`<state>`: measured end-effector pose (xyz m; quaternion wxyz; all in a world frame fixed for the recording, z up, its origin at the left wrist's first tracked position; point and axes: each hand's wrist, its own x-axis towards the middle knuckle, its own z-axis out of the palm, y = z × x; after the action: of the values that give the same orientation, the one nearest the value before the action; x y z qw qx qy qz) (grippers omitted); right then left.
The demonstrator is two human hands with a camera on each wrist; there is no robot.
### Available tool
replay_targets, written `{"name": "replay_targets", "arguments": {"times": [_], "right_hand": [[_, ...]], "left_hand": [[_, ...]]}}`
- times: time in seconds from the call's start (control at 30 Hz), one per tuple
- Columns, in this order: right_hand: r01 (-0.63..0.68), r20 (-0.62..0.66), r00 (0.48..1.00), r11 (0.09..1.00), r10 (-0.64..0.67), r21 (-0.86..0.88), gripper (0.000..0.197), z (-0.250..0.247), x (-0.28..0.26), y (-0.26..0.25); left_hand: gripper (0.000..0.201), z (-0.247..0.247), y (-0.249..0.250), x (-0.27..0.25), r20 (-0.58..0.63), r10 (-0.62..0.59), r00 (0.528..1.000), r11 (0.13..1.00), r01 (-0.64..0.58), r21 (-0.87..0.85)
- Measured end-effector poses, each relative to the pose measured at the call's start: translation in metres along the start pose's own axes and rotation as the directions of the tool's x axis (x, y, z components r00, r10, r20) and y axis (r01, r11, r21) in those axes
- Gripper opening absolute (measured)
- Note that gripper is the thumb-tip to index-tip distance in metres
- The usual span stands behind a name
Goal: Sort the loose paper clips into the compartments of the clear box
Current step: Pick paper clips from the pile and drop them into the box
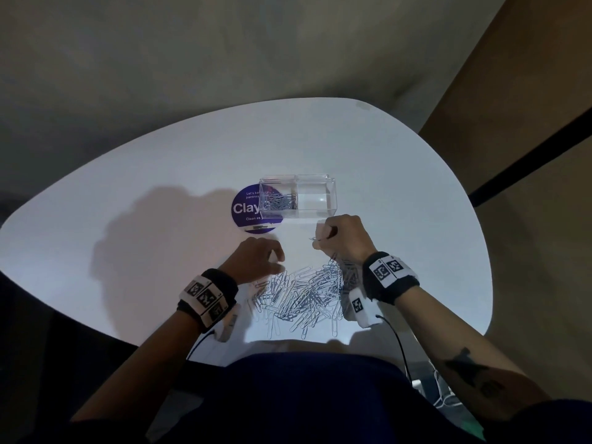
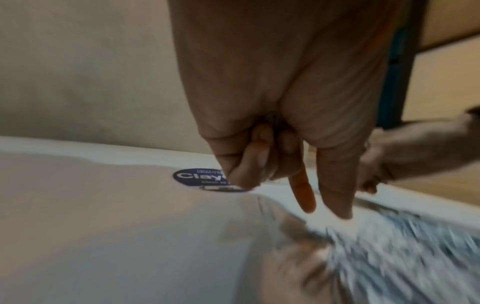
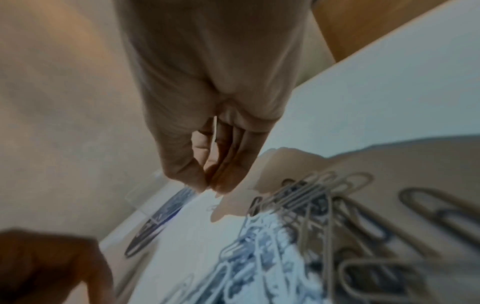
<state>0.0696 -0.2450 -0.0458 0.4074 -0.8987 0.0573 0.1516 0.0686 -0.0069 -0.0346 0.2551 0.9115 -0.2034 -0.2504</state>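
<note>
Silver paper clips (image 1: 299, 294) lie heaped on a white table (image 1: 128, 219), near its front edge. Raised above the heap, the right hand (image 1: 339, 235) pinches one clip (image 1: 313, 239) between thumb and fingertips. At the heap's left edge, the left hand (image 1: 256, 259) has index finger and thumb extended, other fingers curled, gripping nothing. Just beyond the hands sits the clear box (image 1: 298, 197), with clips in its left compartment; bare tabletop surrounds it.

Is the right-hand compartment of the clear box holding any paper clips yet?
No. In the head view the clear box's right compartment looks bare, while paper clips lie in its left compartment.
</note>
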Motion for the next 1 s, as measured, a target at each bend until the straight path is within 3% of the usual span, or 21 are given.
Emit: {"name": "replay_targets", "arguments": {"times": [0.07,0.17,0.3,0.37,0.43,0.5,0.6,0.67,0.77,0.9,1.0], "right_hand": [[-0.020,0.062,0.998,0.975,0.007,0.221,0.018,-0.001,-0.004,0.007],[-0.161,0.183,0.980,0.827,0.072,0.539,0.019,-0.002,-0.010,0.016],[-0.222,0.207,0.973,0.634,0.099,0.741,0.019,-0.009,-0.014,0.020],[-0.230,0.209,0.972,0.588,0.105,0.775,0.017,-0.016,-0.017,0.022],[-0.198,0.181,0.979,0.662,0.096,0.723,0.018,-0.020,-0.018,0.026],[-0.145,0.119,0.989,0.806,0.093,0.574,0.002,-0.022,-0.018,0.030],[0.038,0.059,0.997,0.982,-0.050,0.187,0.015,-0.021,-0.013,0.040],[0.213,0.145,0.969,0.974,-0.200,-0.078,0.016,-0.018,-0.010,0.041],[0.339,0.266,0.928,0.887,-0.261,-0.313,0.028,-0.015,-0.010,0.038],[0.312,0.342,0.919,0.892,-0.196,-0.326,0.022,-0.021,-0.008,0.041],[0.230,0.323,0.935,0.946,-0.150,-0.227,0.020,-0.025,-0.013,0.046]], "left_hand": [[0.018,0.002,-0.007,-0.008,-0.020,0.006,1.000,0.995,-0.003,0.103],[0.017,0.015,-0.007,-0.014,-0.067,0.029,0.997,0.986,-0.017,0.165],[0.010,0.029,-0.004,-0.013,-0.116,0.034,0.993,0.986,-0.014,0.164],[0.007,0.033,-0.003,-0.009,-0.130,0.026,0.991,0.986,-0.004,0.170],[0.005,0.035,-0.001,-0.006,-0.156,0.013,0.988,0.982,0.016,0.186],[0.003,0.035,-0.001,-0.003,-0.175,0.005,0.984,0.980,0.030,0.197],[0.003,0.036,0.000,0.000,-0.180,-0.029,0.983,0.981,0.062,0.186],[0.008,0.037,0.000,0.002,-0.160,-0.042,0.986,0.984,0.069,0.167],[0.015,0.037,0.000,0.003,-0.117,-0.029,0.993,0.985,0.048,0.166],[0.016,0.036,-0.004,0.000,-0.094,-0.033,0.995,0.990,0.045,0.130],[0.031,0.030,-0.002,0.000,-0.130,-0.078,0.988,0.997,0.074,-0.036]]}}
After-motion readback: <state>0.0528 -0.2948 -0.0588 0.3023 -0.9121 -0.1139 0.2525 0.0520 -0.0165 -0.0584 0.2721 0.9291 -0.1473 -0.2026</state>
